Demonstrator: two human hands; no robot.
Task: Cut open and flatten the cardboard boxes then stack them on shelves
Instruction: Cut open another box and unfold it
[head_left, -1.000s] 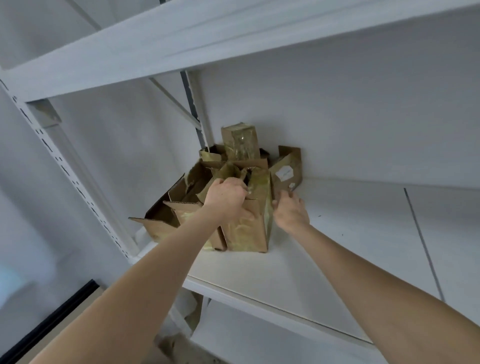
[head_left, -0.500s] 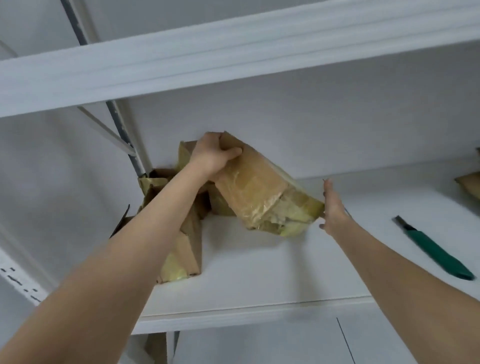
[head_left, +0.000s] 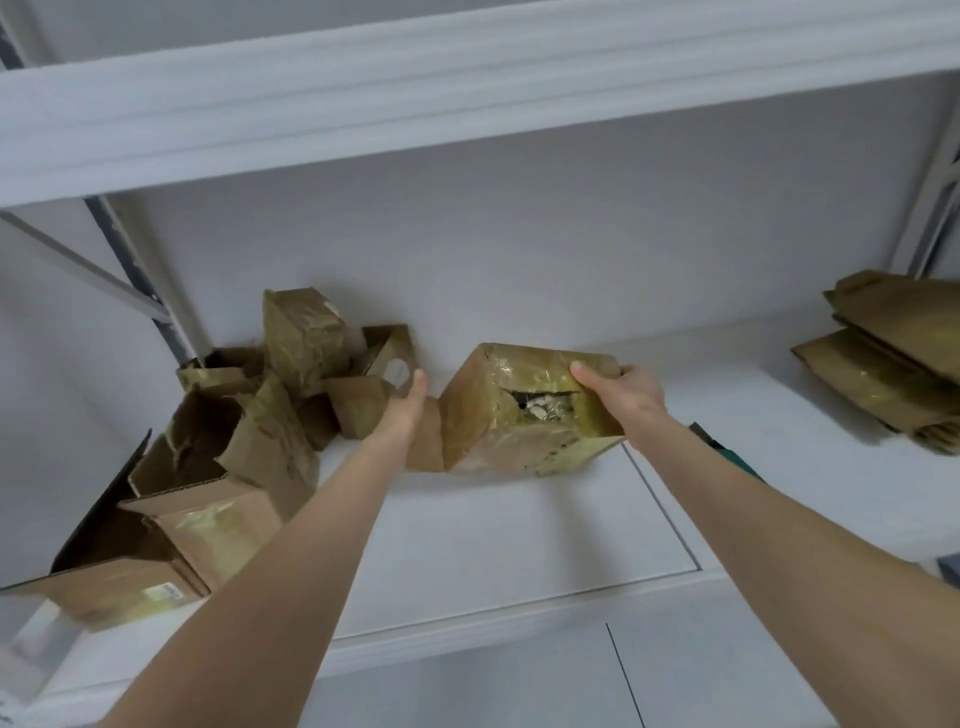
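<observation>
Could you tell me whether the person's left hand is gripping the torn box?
No, the left hand is open with straight fingers beside the torn box, which only the right hand grips.

Taped brown cardboard box (head_left: 511, 415), torn top seam, tilted on white shelf (head_left: 519, 540), opened boxes (head_left: 234, 447) heaped leftward

Shows a white shelf (head_left: 519, 535). Bears a heap of opened boxes (head_left: 244, 447) at the left end, a taped box (head_left: 493, 421) tilted near the middle, a stack of flattened cardboard (head_left: 893, 364) at the right end, and a green tool (head_left: 730, 454), mostly hidden, between the last two.
</observation>
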